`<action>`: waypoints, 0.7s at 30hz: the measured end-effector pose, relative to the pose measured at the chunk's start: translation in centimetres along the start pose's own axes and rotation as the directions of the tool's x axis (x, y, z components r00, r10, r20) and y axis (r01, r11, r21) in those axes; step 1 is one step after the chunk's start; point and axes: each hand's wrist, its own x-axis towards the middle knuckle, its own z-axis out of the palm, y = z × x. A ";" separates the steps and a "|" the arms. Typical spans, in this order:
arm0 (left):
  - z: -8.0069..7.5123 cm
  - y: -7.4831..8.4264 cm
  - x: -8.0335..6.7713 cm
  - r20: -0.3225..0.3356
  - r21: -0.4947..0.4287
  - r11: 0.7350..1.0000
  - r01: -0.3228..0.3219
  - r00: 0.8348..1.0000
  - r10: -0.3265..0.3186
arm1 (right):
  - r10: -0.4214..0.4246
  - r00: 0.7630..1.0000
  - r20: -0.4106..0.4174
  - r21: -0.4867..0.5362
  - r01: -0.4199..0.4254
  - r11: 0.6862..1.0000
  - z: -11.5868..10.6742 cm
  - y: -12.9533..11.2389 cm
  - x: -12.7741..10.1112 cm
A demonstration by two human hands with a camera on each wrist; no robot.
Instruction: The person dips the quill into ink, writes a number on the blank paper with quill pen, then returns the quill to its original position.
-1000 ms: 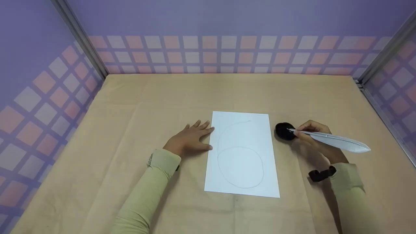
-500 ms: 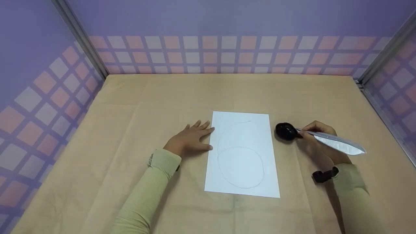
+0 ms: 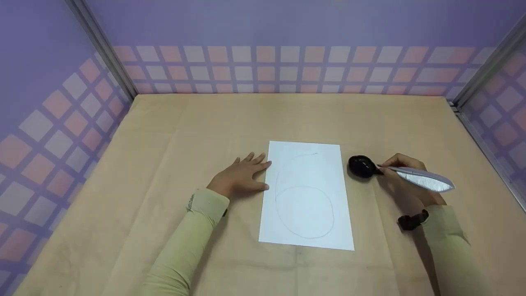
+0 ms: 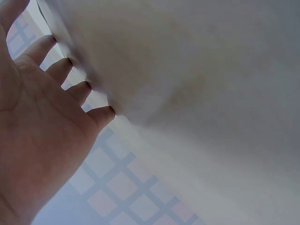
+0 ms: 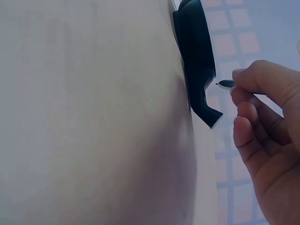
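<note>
A white sheet of paper [image 3: 306, 195] lies on the tan table [image 3: 205, 119], with faint pencil ovals drawn on it. My left hand [image 3: 240, 177] rests flat on the table, its fingertips [image 4: 105, 112] at the sheet's left edge. My right hand [image 3: 400, 170] pinches a white feather quill [image 3: 423, 179] near its tip. The nib [image 5: 226, 84] hovers just right of a small black ink pot [image 3: 361, 166], which shows from the side [image 5: 197, 56] in the right wrist view.
Purple walls with a pink and white checked band [image 3: 263, 68] close in the table on three sides, with metal corner posts [image 3: 102, 49]. A dark watch band [image 3: 411, 222] sits on my right wrist.
My right hand has drawn the quill back to the right, out of the ink pot, and lowered the feather. The left hand and paper have not moved.
</note>
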 end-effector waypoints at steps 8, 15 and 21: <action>0.1 0.0 0.0 -0.001 -0.004 1.000 0.012 1.000 -0.012 | -0.026 1.000 0.013 -0.074 0.026 0.997 -0.2 -0.1 0.4; 0.1 -0.1 0.1 0.001 0.002 1.000 0.004 1.000 -0.004 | 0.012 0.999 0.046 -0.126 -0.006 0.992 -0.3 -0.3 0.2; 0.1 -0.1 0.1 0.004 0.007 1.000 0.005 1.000 -0.005 | -0.050 0.997 0.064 -0.119 0.057 0.991 -0.3 -0.4 0.2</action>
